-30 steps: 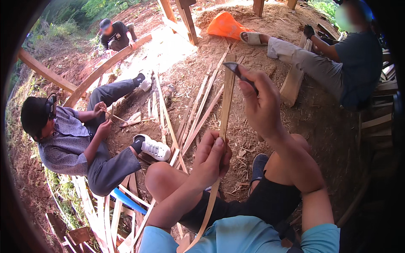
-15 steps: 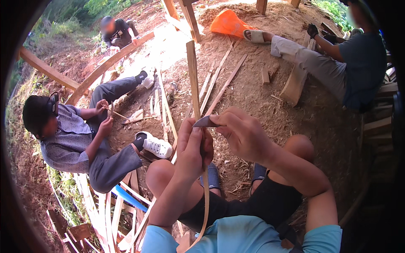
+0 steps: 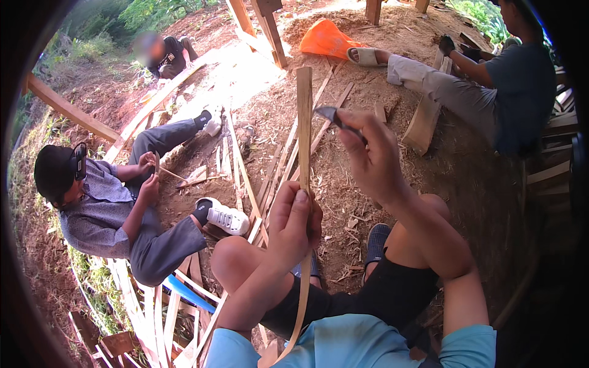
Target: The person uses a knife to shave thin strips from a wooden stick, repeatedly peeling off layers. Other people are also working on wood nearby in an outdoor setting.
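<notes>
The ground (image 3: 466, 184) is bare brown dirt, outdoors, with thin wood strips (image 3: 276, 165) lying about and two people sitting nearby. The left hand (image 3: 294, 227) is closed around a long bamboo strip (image 3: 304, 129) — it stands almost upright in front of the knees, with its lower end curving down past the lap. The right hand (image 3: 371, 162) is raised just beside the strip, fingers pinched on a small dark knife (image 3: 334, 116) — its tip sits close to the strip.
</notes>
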`<state>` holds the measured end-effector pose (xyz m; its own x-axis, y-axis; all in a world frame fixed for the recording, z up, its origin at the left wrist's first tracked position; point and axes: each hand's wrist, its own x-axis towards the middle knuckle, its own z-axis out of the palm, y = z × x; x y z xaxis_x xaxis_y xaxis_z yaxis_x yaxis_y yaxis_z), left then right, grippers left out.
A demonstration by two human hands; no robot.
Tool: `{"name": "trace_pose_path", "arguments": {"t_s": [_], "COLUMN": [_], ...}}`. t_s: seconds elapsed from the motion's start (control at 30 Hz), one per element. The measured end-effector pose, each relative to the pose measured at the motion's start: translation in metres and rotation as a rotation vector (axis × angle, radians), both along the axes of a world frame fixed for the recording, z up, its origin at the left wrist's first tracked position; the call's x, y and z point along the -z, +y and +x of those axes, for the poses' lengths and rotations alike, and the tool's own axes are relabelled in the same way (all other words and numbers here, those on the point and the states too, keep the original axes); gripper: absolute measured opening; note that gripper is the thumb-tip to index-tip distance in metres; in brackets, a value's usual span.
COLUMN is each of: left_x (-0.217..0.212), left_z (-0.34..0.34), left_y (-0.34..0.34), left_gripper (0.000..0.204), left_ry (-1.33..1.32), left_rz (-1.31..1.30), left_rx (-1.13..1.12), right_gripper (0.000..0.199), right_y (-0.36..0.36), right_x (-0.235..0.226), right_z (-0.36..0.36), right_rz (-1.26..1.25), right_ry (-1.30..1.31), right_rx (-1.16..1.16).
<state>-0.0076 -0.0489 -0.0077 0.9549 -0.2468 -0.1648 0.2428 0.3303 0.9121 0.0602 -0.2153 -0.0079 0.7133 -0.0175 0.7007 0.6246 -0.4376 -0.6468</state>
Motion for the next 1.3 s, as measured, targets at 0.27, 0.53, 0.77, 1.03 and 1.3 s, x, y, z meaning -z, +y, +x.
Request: {"name": "trace_pose_path", "arguments": {"t_s": [0.27, 0.53, 0.77, 1.03, 1.3], "left_x": [-0.002, -0.003, -0.010, -0.004, -0.001], "left_z": [0.003, -0.016, -0.004, -0.014, -0.011], "left_y": [0.012, 0.000, 0.012, 0.013, 0.014], "left_gripper": [0.013, 0.016, 0.016, 0.017, 0.016], "left_ry": [0.010, 0.003, 0.068, 0.080, 0.066], "left_rz": [0.011, 0.090, -0.018, -0.013, -0.009], "left_rx": [-0.110, 0.037, -0.036, 0.013, 0.087], "right_gripper": [0.019, 0.013, 0.019, 0.020, 0.016], "right_y": [0.029, 0.017, 0.018, 0.025, 0.002], "right_x": [0.010, -0.003, 0.008, 0.010, 0.001], "right_z": [-0.040, -0.015, -0.037, -0.031, -0.014], "right_rz": [-0.101, 0.022, -0.074, -0.119, 0.047], "right_ry": [0.158, 0.056, 0.091, 0.058, 0.122], "right_rx": [-0.269, 0.036, -0.226, -0.157, -0.080]}}
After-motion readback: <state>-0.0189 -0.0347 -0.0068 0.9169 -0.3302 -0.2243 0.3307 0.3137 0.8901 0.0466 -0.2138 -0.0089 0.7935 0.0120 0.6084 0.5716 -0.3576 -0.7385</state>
